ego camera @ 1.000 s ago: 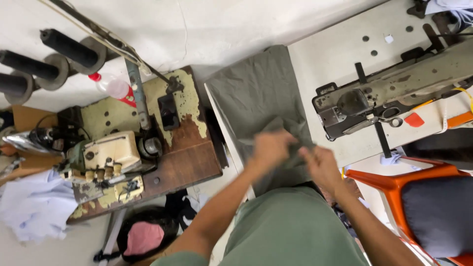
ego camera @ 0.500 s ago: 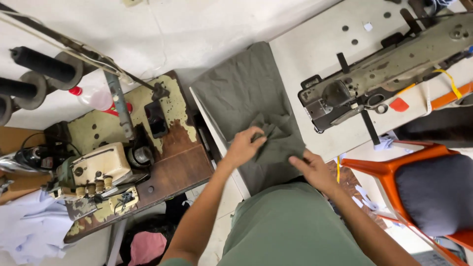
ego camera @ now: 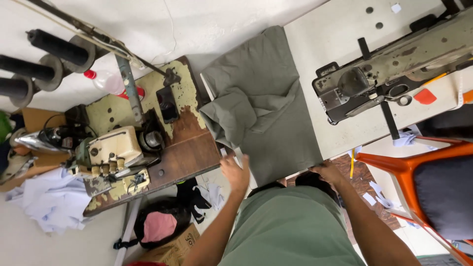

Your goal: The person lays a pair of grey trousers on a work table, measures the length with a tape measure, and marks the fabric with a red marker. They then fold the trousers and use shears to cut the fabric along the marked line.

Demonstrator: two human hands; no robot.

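Presently, grey-green cloth [ego camera: 266, 106] lies rumpled on the desk [ego camera: 325, 44] beside the sewing machine [ego camera: 394, 69]. Left hand [ego camera: 235, 172] open, fingers spread, holding nothing, just beside the cloth; right hand [ego camera: 329, 173] rests at its near edge, grip indiscernible.

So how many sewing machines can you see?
2. An industrial sewing machine on the white table at right; a cream overlock machine on the worn wooden table at left. Others may sit outside the frame.

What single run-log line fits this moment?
left hand: open, at cloth edge | right hand: on cloth hem | cloth: bunched, between machines
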